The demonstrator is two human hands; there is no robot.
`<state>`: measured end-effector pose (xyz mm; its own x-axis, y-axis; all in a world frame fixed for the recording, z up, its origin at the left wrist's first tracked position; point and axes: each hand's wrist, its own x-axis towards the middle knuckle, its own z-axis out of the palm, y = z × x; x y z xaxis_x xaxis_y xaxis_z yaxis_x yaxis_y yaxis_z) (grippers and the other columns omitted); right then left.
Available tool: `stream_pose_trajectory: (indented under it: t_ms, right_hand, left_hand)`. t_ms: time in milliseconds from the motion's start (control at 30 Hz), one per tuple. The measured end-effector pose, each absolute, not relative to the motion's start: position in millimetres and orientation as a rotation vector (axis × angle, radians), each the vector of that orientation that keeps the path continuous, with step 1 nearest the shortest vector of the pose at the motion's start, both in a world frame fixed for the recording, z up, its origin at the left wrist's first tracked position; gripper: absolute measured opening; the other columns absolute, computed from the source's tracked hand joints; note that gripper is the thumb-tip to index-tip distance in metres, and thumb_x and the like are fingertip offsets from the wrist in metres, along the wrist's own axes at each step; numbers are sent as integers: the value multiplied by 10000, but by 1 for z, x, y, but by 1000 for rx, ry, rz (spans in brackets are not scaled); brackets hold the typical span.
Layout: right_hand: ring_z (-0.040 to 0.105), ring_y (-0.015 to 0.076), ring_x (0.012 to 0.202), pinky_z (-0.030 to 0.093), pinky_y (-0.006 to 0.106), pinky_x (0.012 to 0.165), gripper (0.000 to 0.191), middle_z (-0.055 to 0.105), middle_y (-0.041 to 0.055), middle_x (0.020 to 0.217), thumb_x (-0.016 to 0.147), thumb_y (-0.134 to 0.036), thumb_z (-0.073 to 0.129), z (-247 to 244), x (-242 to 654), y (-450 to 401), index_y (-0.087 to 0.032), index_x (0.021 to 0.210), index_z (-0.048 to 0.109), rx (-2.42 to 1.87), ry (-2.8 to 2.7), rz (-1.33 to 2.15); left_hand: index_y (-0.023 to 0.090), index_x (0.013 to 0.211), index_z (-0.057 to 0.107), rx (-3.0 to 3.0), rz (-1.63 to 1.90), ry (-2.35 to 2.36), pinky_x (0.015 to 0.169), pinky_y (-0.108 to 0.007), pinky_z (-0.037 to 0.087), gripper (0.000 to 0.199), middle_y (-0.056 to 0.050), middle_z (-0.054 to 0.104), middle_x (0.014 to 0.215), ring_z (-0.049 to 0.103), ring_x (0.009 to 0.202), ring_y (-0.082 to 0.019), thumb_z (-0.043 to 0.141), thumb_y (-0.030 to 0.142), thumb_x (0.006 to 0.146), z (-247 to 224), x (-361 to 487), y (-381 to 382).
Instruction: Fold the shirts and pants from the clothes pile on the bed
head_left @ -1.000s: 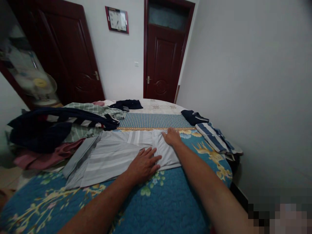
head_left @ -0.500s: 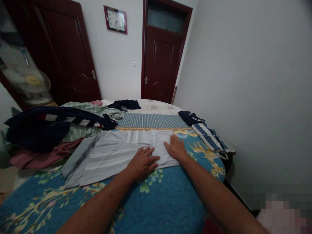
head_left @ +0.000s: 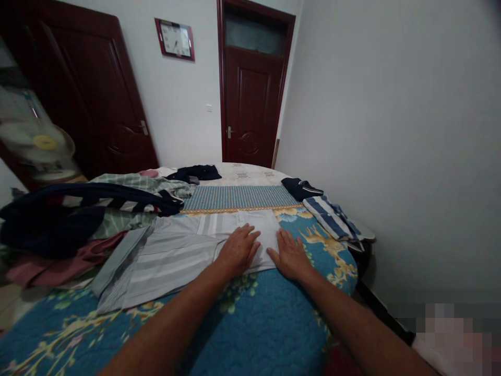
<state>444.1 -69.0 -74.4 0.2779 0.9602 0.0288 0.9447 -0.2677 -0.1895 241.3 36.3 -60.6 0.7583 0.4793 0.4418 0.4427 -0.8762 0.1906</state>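
A grey-and-white striped shirt (head_left: 168, 256) lies spread lengthwise across the bed, its collar-like grey band toward the left. My left hand (head_left: 239, 249) rests palm down on the shirt's right part, fingers stretched out. At the shirt's right edge, my right hand (head_left: 290, 255) lies flat with fingers spread, partly on the cloth and partly on the quilt. Neither hand grasps anything. Both hands cover small parts of the shirt's right end.
Under the shirt is a blue floral quilt (head_left: 270, 313). Crumpled clothes, including a dark navy garment (head_left: 50, 224) and a pink cloth (head_left: 66, 261), are heaped at the left. A folded blue-and-white striped garment (head_left: 329, 216) and a dark folded garment (head_left: 300, 188) lie at the right edge, near the wall.
My left hand has slid right and slightly away from me over the shirt. My right hand has come a little nearer to me along the right edge. The view has shifted slightly.
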Motion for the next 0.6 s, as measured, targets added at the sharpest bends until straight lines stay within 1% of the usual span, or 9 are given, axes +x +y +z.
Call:
stream_pose_trajectory:
  t_ms: [100,200,267,333,400,533,600]
  right_hand:
    - [142,355,1653,67,601,1319,833,181,168,1775,1070,-624,301,-75,445,-69,-77,1699,283,-2359,-1794,124]
    - [138,363,1652,54,606,1318,842,179,168,1776,1065,-630,308,-76,446,-68,-73,1697,289,-2351,-1808,119]
    - [121,361,1655,37,607,1317,848,165,160,1780,1063,-637,305,-77,447,-68,-77,1700,281,-2353,-1811,137]
    - [104,359,1657,19,608,1316,851,149,151,1784,1062,-643,304,-78,448,-68,-88,1706,268,-2359,-1804,162]
    - [96,360,1658,9,603,1317,845,137,141,1788,1061,-645,308,-79,448,-67,-106,1711,266,-2361,-1791,176]
    - [105,359,1657,5,587,1321,828,149,127,1788,1060,-640,327,-79,448,-66,-127,1709,286,-2360,-1780,168]
    - [113,359,1655,1,588,1321,831,148,126,1786,1058,-639,342,-80,448,-66,-123,1707,291,-2355,-1776,161]
  left_hand:
    - [142,1565,535,2888,506,955,1268,-583,336,578,-221,498,1637,399,1569,-370,416,452,1092,-64,275,44]
    - [141,1630,450,2836,323,1209,1274,-648,259,727,-257,378,1701,302,1606,-423,383,596,1067,-73,294,60]
    - [117,1651,407,2761,267,1382,1278,-665,215,805,-275,309,1725,247,1622,-438,337,650,1053,-77,297,76]
    - [95,1660,381,2689,233,1484,1278,-672,201,816,-281,281,1732,230,1628,-436,304,638,1055,-77,296,94]
    - [95,1659,377,2654,239,1499,1268,-696,200,785,-279,283,1732,235,1627,-433,300,596,1060,-76,295,111]
    - [93,1642,406,2615,298,1487,1226,-760,219,719,-294,315,1714,277,1606,-463,342,505,1055,-70,296,130]
    - [100,1635,423,2648,387,1483,1226,-771,203,694,-288,306,1720,269,1606,-471,382,464,1046,-70,297,128]
